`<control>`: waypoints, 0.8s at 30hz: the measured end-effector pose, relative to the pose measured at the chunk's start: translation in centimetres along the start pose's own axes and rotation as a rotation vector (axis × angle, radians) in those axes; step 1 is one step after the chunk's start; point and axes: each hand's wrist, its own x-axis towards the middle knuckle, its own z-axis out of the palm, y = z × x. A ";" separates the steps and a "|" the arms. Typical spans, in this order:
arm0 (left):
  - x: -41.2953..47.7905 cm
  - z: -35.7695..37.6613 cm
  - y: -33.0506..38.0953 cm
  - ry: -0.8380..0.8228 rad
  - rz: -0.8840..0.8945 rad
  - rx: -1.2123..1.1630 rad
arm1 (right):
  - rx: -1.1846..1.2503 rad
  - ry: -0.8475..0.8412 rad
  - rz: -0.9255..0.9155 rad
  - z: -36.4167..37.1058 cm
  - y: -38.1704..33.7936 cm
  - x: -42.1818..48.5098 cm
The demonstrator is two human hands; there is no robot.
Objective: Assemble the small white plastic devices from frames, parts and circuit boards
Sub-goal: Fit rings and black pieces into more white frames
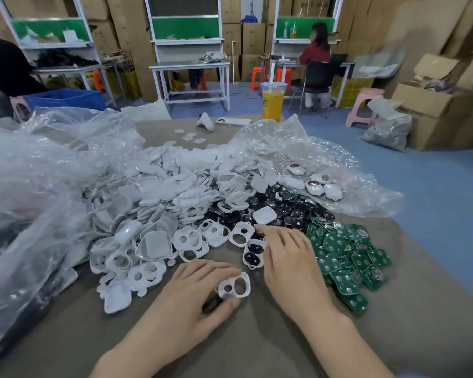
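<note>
The white frame [234, 288], a thin moulded piece with 2 round openings, sits low in the middle of the table, pinched between the thumb and fingers of the left hand [195, 291]. It looks light, stiff and smooth, probably a little slippery and likely to flex or crack if squeezed across the openings, so the outer rim is the sensible place to hold it, as the hand does now.

The right hand [286, 256] lies just beside it, fingers spread and reaching into the black round parts [279, 205]; whether the fingertips have closed on anything I cannot tell. A frame already fitted with 2 black parts [253, 253] lies touching that hand.

To the right is a heap of green circuit boards [347, 257], stiff and thin, best taken by the edges; their white printing is too small to read. To the left spreads the pile of white frames and covers [153, 203] on clear plastic bags [38, 170]. A few finished devices [322, 186] rest on the far bag. The orange drink cup [273, 100] carries a label, unreadable.
</note>
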 end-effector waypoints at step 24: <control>13.2 -0.5 0.8 -0.062 -0.093 0.199 | -0.059 0.058 0.144 -0.2 1.1 -0.6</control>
